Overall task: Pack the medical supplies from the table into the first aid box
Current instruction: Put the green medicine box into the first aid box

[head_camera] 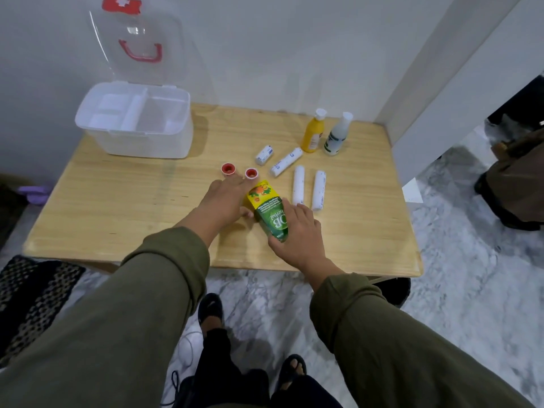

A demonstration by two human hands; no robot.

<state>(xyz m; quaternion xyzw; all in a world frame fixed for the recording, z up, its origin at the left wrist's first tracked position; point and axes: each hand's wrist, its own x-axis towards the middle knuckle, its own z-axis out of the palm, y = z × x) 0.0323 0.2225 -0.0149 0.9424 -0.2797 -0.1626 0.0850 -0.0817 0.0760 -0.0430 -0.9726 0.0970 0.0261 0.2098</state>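
Note:
A green and yellow medicine carton (268, 210) lies on the wooden table (117, 207). My right hand (297, 234) grips its near end, thumb under it. My left hand (220, 201) rests flat against the carton's left side, fingers spread toward two red tape rolls (227, 168) (251, 173). Several white bandage rolls (298, 185) (286, 161) lie beyond the carton. A yellow bottle (313, 131) and a white bottle (337, 134) stand at the back right. The clear first aid box (134, 122) stands open at the back left, its lid (135, 42) leaning on the wall.
White walls (265, 48) close the back and right of the table. The floor is grey marble (459, 260). A patterned mat (32, 287) lies at the left, a dark bag (518, 184) at the right, and my feet in sandals (291, 369) stand below the table's front edge.

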